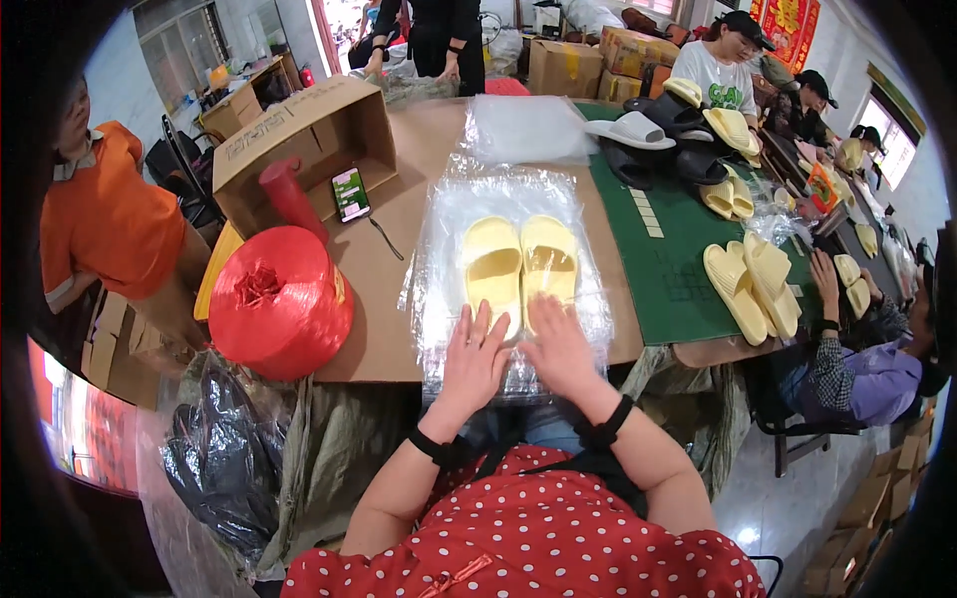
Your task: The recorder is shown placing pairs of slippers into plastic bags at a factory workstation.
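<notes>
A pair of pale yellow slide slippers (pixel 492 267) lies side by side on a stack of clear plastic bags (pixel 590 299), toes pointing away from me. My left hand (pixel 476 354) rests flat over the heel end of the left slipper, fingers stretched out. Over the heel of the other slipper my right hand (pixel 558 344) lies in the same way, its fingers apart. Neither hand is closed around anything. The hands hide the slippers' heel ends in part.
Left of the bags are a big red roll of twine (pixel 281 304), a phone (pixel 350 194) and an open cardboard box (pixel 299 145). More slippers (pixel 755 284) lie on the green mat (pixel 648 289) at the right. Co-workers sit along the right side; others stand at the far side and left.
</notes>
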A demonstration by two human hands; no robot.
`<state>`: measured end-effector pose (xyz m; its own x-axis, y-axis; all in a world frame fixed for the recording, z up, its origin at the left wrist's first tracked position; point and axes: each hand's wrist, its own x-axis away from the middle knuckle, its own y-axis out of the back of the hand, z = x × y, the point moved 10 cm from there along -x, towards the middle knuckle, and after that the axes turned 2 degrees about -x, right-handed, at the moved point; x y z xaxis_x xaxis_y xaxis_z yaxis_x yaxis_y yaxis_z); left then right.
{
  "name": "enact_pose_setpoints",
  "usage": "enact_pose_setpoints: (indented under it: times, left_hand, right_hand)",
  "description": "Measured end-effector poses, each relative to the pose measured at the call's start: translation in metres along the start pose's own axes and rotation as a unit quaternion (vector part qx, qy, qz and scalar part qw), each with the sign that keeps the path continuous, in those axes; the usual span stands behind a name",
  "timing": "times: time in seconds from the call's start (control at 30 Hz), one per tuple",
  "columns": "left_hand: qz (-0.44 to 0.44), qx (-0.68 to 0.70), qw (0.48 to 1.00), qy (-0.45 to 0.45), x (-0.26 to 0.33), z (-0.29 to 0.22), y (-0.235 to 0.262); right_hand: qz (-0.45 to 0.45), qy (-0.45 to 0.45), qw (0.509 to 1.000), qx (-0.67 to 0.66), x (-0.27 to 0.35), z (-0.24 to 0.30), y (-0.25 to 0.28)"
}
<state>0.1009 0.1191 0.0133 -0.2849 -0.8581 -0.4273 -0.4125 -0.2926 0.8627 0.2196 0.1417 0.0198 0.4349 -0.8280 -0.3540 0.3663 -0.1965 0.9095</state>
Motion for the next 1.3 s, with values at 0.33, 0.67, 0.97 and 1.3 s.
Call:
enact_pose_setpoints:
  times: [0.33,0.67,0.97,1.3]
  left_hand:
    - [-0.057,0.111,0.971,0.202,0.003,0.051,0.0]
    - [-0.065,0.036,0.977,0.198,-0.029,0.063,0.004]
    - [-0.075,0.669,0.662,0.33,-0.026,0.057,-0.038]
    - [-0.037,0.808,0.551,0.207,-0.021,-0.005,0.036]
  right_hand:
    - [-0.054,-0.09,0.992,-0.067,0.021,-0.056,0.005]
    - [-0.059,-0.093,0.991,-0.08,0.024,-0.059,0.004]
    - [-0.085,-0.087,0.985,-0.119,0.026,-0.068,0.017]
    - [-0.07,-0.233,0.7,-0.672,0.032,-0.076,0.053]
